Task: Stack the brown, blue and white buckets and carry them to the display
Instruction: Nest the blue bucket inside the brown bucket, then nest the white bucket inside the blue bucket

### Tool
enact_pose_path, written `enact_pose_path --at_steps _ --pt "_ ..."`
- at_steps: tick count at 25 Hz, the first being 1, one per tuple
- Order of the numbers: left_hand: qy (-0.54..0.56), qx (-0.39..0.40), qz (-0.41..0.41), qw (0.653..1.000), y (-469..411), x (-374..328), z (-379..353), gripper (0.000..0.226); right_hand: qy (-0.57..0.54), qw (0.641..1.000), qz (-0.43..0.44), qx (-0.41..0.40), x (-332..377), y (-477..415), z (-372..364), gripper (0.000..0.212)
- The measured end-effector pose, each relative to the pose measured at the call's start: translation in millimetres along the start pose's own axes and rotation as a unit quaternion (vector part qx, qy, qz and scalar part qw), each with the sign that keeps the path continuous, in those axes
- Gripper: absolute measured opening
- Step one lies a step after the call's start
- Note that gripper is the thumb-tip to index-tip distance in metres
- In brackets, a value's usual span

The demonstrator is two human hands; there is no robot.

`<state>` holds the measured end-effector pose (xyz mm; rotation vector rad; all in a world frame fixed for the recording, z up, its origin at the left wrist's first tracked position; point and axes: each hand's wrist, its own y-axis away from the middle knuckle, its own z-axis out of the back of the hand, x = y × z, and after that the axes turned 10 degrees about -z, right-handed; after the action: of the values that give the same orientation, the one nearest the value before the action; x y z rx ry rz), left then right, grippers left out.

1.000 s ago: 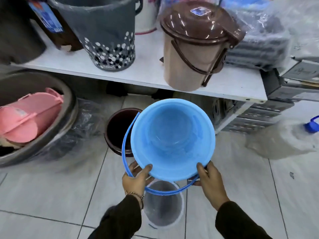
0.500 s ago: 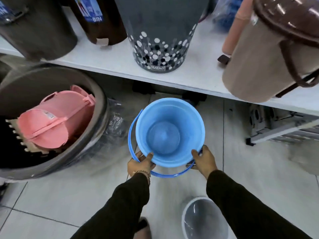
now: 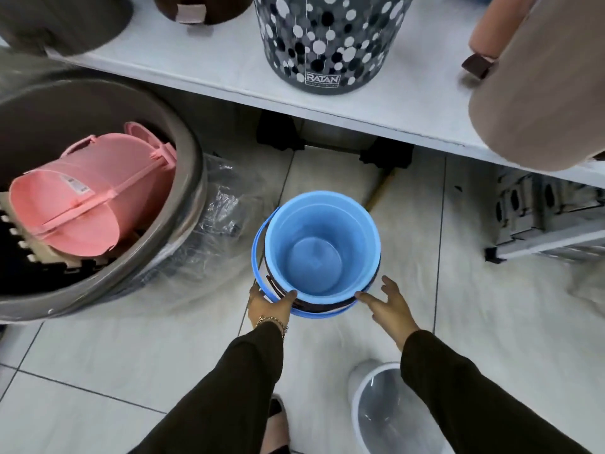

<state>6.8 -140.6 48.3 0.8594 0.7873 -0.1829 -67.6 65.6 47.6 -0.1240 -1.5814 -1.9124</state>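
Note:
The blue bucket [image 3: 322,244] sits nested inside the brown bucket [image 3: 311,304] on the tiled floor; only a dark rim strip of the brown one shows under the blue rim. The blue handle hangs down around the left and near side. My left hand [image 3: 266,306] holds the near-left rim, thumb on the blue edge. My right hand [image 3: 389,303] is at the near-right rim with fingers spread, only a fingertip touching. The white bucket [image 3: 363,398] stands on the floor at the bottom right, partly hidden by my right sleeve.
A white shelf [image 3: 229,70] runs overhead with a dotted grey bin [image 3: 322,40] and a beige bin [image 3: 540,93]. A large grey tub [image 3: 183,204] holding a pink bucket [image 3: 85,204] stands left, with clear plastic wrap beside it. My shoe [image 3: 276,427] is near the bottom.
The blue bucket has gone down from my raised hands into the brown bucket on the floor. My right hand has let go and spread its fingers.

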Motion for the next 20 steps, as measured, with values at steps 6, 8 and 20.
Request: enact_pose_path --at_steps 6,8,20 --pt "-0.031 0.135 0.059 0.989 50.9 60.0 -6.4 0.086 0.056 0.996 -0.048 -0.041 -74.6 23.2 58.5 0.079" --pt "-0.070 0.203 0.068 0.974 77.6 97.0 -23.0 0.075 0.096 0.991 -0.078 -0.047 -121.3 28.3 81.3 0.079" --pt "0.037 0.214 0.163 0.962 201.2 289.2 -138.9 0.024 0.099 0.991 -0.091 -0.028 -340.4 11.4 124.9 0.083"
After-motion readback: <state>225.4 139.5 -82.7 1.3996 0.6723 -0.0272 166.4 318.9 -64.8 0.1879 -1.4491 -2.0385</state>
